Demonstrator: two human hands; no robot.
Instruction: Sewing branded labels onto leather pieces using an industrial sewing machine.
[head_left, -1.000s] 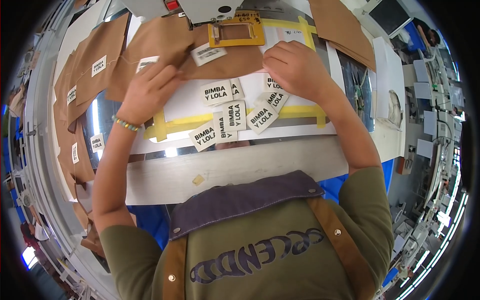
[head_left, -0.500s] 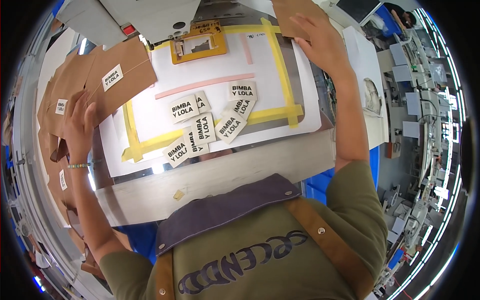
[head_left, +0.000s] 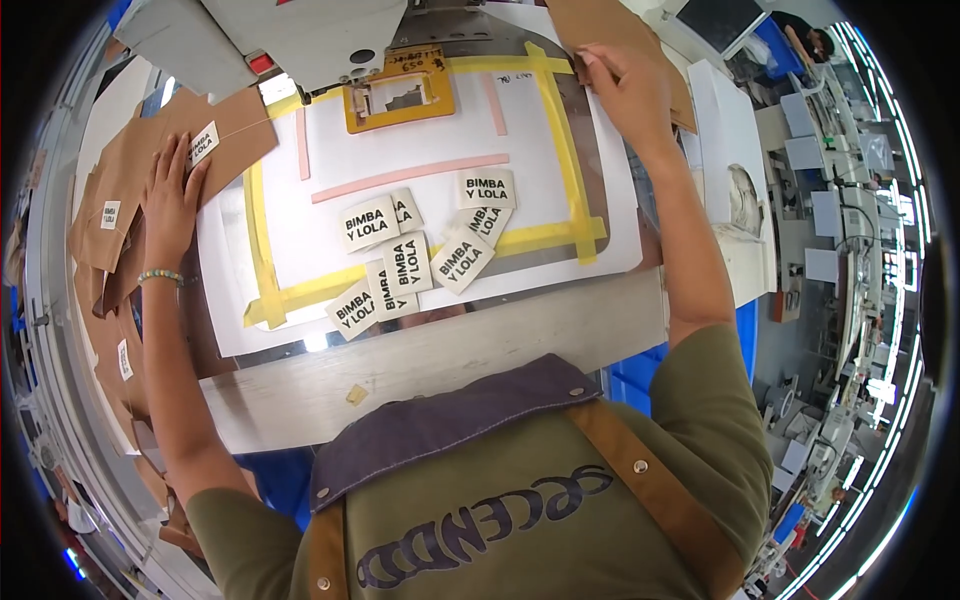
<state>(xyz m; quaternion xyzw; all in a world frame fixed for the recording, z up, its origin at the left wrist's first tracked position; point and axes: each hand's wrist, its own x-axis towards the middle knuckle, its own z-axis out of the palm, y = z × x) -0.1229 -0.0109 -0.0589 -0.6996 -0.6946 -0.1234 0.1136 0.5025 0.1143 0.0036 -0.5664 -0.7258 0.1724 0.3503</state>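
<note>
My left hand (head_left: 172,205) lies at the left on overlapping brown pieces (head_left: 235,135) with white labels on them, its fingers extended. My right hand (head_left: 635,105) is at the upper right, thumb and forefinger pinched on the near edge of a stack of brown pieces (head_left: 610,25). Between my hands is a white sheet (head_left: 280,240) edged with yellow tape (head_left: 575,185) and marked by pink strips (head_left: 410,175). Several loose white labels (head_left: 462,260) with black print overlap on its lower half. A yellow template frame (head_left: 355,117) sits under the machine head.
The white sewing machine head (head_left: 250,35) overhangs the back. A white box (head_left: 715,110) stands at the right, a screen (head_left: 720,25) behind it. Blue bins (head_left: 625,365) are below the table's front edge. A person in dark clothing (head_left: 810,40) is at the far upper right.
The brown piece that covered the middle has moved left onto the pile, uncovering the sheet. My right hand has moved up to the right-hand stack and closed on its edge.
</note>
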